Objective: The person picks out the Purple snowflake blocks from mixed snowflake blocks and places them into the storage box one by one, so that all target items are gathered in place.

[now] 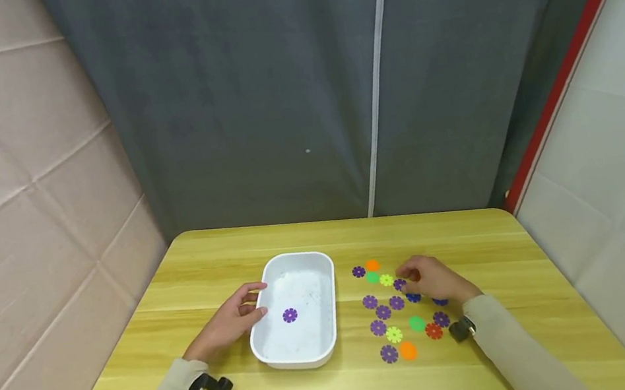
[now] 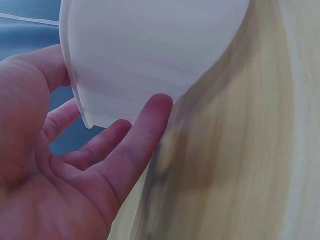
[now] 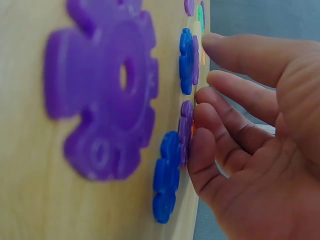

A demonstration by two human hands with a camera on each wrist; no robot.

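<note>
On the tabletop (image 1: 475, 245), the left hand (image 1: 228, 323) rests open-fingered against the white tray (image 1: 322, 267) holding one purple disc (image 1: 290, 315), while the right hand (image 1: 432, 279) pinches another purple disc (image 1: 400, 284) among scattered coloured discs (image 1: 393, 323).

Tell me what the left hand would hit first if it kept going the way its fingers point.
The left hand points right, fingertips at the white tray, so its near wall comes first, likely at once.

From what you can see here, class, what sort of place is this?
Probably a small curtained booth set up for tabletop work, not a home. A grey zipped curtain backs a plain wooden table, which holds only a white tray and flat plastic flower pieces.
</note>
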